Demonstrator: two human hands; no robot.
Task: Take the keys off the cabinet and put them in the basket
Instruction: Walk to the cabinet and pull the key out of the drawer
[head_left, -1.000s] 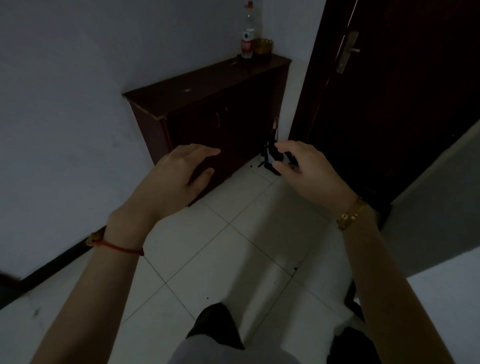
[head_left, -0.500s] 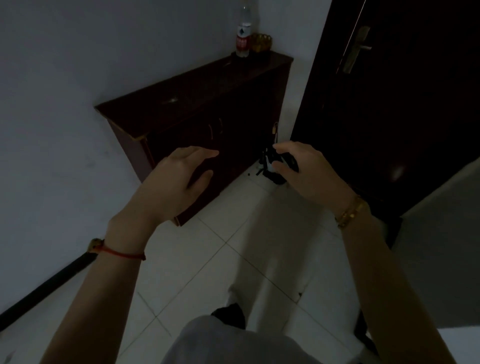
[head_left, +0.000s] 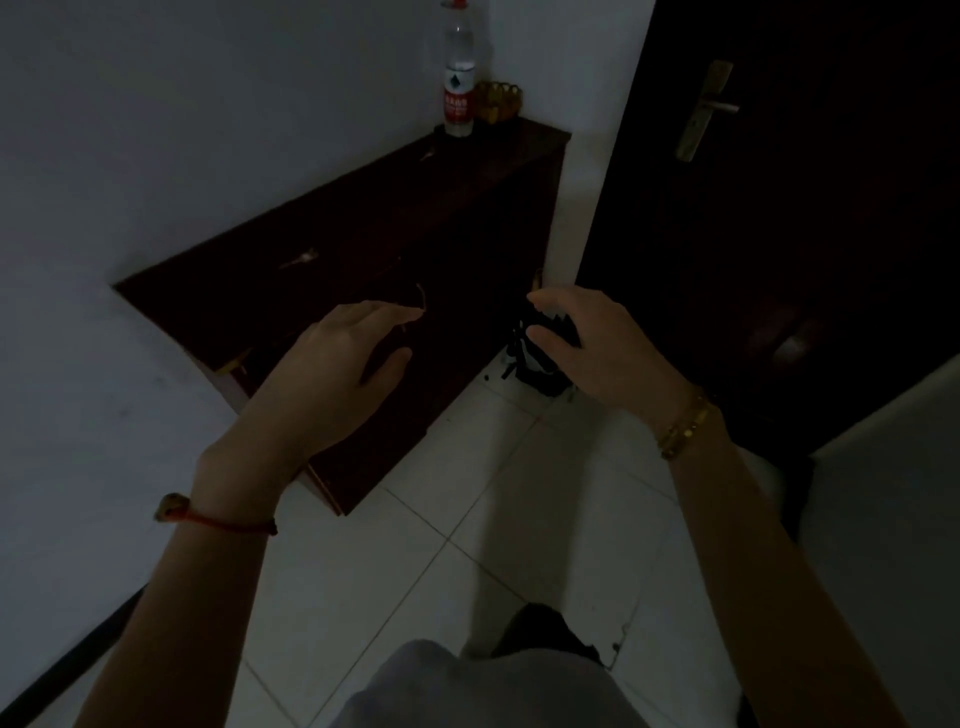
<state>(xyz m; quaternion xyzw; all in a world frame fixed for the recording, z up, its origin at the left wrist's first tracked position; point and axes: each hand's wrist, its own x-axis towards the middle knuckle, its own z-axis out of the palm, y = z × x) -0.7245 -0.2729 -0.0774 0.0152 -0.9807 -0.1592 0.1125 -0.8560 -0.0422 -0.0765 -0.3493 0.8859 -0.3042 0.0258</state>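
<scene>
**Walking up to the cabinet, hands empty, keys not touched yet**

Only one view here, the head camera, and it's pretty dim. The dark wooden cabinet (head_left: 332, 244) runs along the left wall, away toward the far corner by the door (head_left: 779, 234). There's a small pale glint on the near half of its top, which I reckon is the keys (head_left: 298, 260), and another fainter one further along (head_left: 427, 154), too small to say what it is. At the far end a water bottle (head_left: 459, 83) stands just beside a little yellowish basket (head_left: 500, 101), so that's the drop-off spot, well apart from the keys.

The left hand (head_left: 332, 379) is out in front of the cabinet's near face, fingers loosely spread, holding nothing. The right hand (head_left: 592, 348) is the same: relaxed, open curl, empty, floating over some dark thing on the floor (head_left: 537, 364) near the door, not touching it as far as I can tell. Looks like both are just raised ready for the reach.

Room-wise, the tiled floor (head_left: 467, 545) is open ahead. The cabinet top is mostly bare, so sliding along to the basket should be easy; only the bottle crowds it, and the front edge is where keys could slip off.
</scene>
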